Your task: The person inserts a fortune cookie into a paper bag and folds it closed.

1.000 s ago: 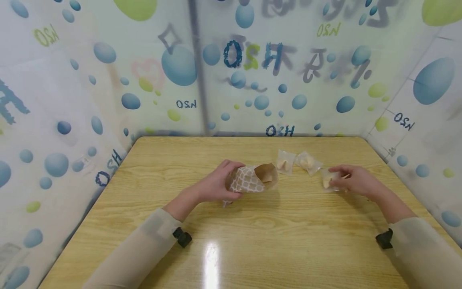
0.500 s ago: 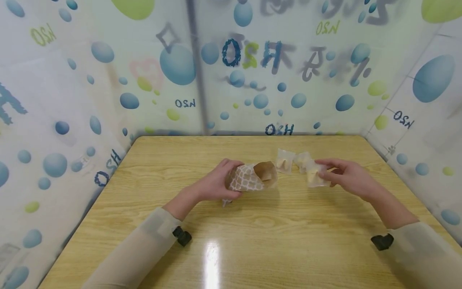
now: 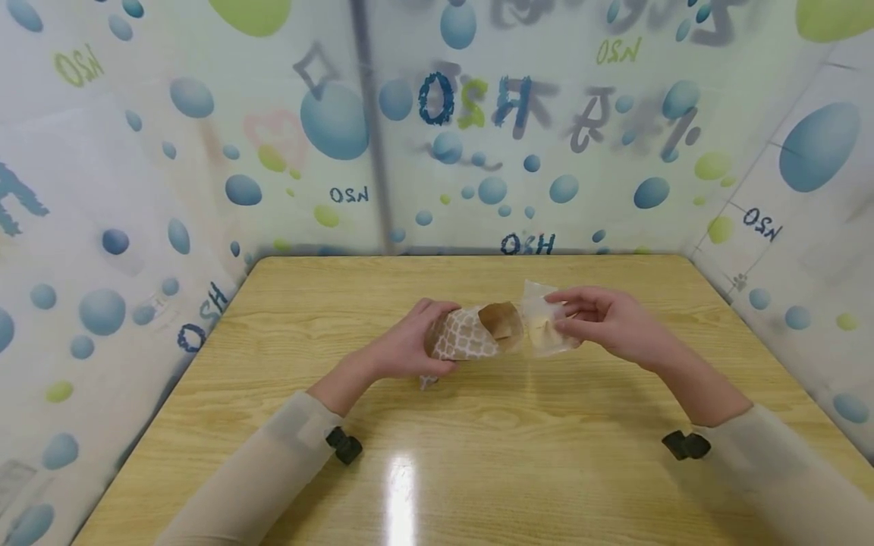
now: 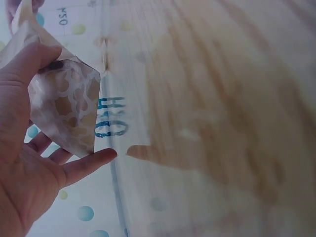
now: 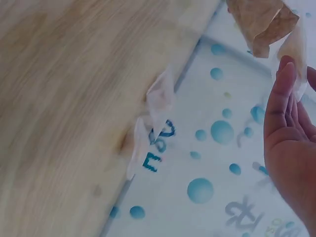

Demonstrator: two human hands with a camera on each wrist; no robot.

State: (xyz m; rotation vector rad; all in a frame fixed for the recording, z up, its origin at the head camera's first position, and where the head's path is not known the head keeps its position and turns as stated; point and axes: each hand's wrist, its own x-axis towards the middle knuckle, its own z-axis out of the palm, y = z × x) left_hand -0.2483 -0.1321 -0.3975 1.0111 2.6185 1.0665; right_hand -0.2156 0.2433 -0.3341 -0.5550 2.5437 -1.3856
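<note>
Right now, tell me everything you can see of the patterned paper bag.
The paper bag is brown and papery-looking, with a white lattice pattern outside and a plain inside. The left hand grips it, holding it tipped sideways over the table, its open mouth facing the right hand. A translucent packet is close by that mouth; whether they touch, I cannot tell.

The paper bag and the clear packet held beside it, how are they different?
The paper bag is brown with a white lattice pattern, but the clear packet is see-through, with something pale inside. The paper bag is bigger than the clear packet. The paper bag's mouth gapes open, while no opening shows on the clear packet. Both are being held.
</note>
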